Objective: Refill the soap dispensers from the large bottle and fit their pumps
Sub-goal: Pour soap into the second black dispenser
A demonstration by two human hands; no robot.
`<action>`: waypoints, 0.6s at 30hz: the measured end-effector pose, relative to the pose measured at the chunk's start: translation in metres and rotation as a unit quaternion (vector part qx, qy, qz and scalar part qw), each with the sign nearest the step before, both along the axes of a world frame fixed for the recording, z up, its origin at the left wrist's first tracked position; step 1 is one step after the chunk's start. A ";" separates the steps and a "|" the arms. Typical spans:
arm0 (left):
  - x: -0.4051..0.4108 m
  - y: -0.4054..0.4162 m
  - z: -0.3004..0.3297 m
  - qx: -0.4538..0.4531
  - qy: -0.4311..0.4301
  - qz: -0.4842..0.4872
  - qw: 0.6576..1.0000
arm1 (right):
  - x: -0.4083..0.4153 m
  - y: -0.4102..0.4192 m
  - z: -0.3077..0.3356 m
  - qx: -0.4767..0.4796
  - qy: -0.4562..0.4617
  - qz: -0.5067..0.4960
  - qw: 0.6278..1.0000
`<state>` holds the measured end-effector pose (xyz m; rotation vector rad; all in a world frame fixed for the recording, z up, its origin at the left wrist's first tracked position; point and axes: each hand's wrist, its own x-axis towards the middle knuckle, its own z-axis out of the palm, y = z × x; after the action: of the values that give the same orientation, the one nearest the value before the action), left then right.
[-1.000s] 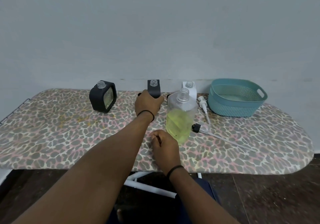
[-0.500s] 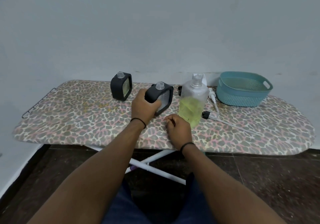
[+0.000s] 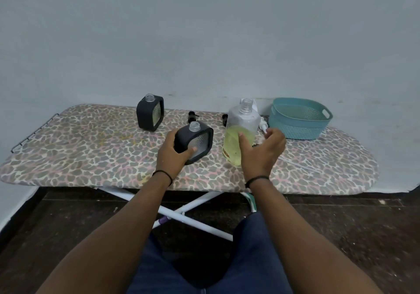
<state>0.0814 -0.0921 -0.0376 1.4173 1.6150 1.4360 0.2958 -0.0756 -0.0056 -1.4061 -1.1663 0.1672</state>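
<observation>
Leopard-print ironing board [image 3: 91, 152] against bare wall. My left hand [image 3: 175, 155] grips black dispenser [image 3: 196, 142], tilted, neck open. Right hand [image 3: 261, 150], fingers spread, reaching around big soap bottle [image 3: 241, 134] (uncapped). I'd stand dispenser upright, grip bottle low, pour slowly.

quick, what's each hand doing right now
Left hand: holds the near black dispenser.
Right hand: fingers around the large bottle; whether the grip has closed cannot be told.
</observation>
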 end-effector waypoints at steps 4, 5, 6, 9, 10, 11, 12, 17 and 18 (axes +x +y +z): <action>-0.002 -0.001 -0.004 0.001 -0.002 -0.006 1.000 | 0.004 0.020 0.015 -0.101 0.041 0.138 0.984; -0.002 -0.001 -0.004 -0.001 0.002 -0.004 1.000 | 0.003 0.023 0.016 -0.123 0.039 0.168 0.977; -0.001 -0.002 -0.004 -0.003 0.007 0.000 1.000 | 0.001 0.027 0.017 -0.135 0.030 0.183 0.973; 0.002 -0.004 -0.005 -0.001 0.011 0.017 1.000 | -0.002 0.033 0.016 -0.125 0.020 0.170 0.977; 0.003 -0.006 -0.006 0.004 0.012 0.025 1.000 | -0.002 0.034 0.016 -0.120 0.020 0.163 0.979; 0.004 -0.007 -0.007 0.009 0.010 0.033 0.999 | -0.001 0.034 0.016 -0.117 0.018 0.160 0.980; 0.004 -0.008 -0.007 0.012 0.010 0.041 0.999 | 0.000 0.034 0.016 -0.112 0.013 0.159 0.981; 0.005 -0.007 -0.004 0.012 0.029 0.066 0.997 | 0.008 0.030 0.022 -0.096 -0.030 0.208 0.973; 0.005 -0.007 -0.002 0.014 0.033 0.073 0.997 | 0.009 0.030 0.025 -0.096 -0.047 0.227 0.968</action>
<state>0.0869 -0.0993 -0.0396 1.4010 1.7778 1.5139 0.3048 -0.0461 0.0198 -1.3020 -1.5758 0.5540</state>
